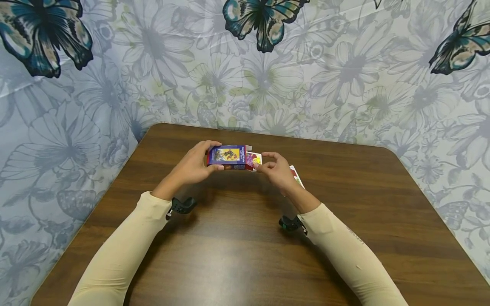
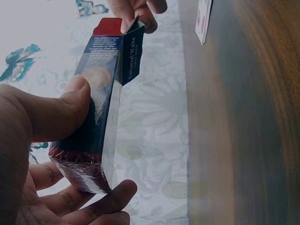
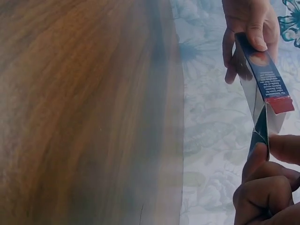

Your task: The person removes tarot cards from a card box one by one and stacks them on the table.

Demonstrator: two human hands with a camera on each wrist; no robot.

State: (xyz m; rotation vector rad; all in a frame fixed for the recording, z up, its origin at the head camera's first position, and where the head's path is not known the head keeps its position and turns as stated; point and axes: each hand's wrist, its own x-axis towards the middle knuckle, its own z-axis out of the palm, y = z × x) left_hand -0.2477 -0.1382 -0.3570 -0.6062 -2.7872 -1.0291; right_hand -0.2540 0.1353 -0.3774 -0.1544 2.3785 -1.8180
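My left hand (image 1: 193, 165) holds a blue and red tarot card box (image 1: 226, 156) above the table, thumb along its near side and fingers around the far side. The box lies level, its open end to the right. A flap marked "Universal Waite" (image 2: 133, 56) and a red tab (image 2: 108, 26) stand out from that end. A colourful card (image 1: 252, 159) with a white border sticks out there. My right hand (image 1: 278, 170) pinches it between thumb and fingers; the wrist views hide the card itself. Beside the right wrist lies another card (image 1: 296, 175), partly covered by the hand.
The brown wooden table (image 1: 229, 246) has its far edge close behind the hands. A floral cloth (image 1: 214, 85) with butterflies hangs behind and beside it. Each wrist wears a black strap (image 1: 183, 205).
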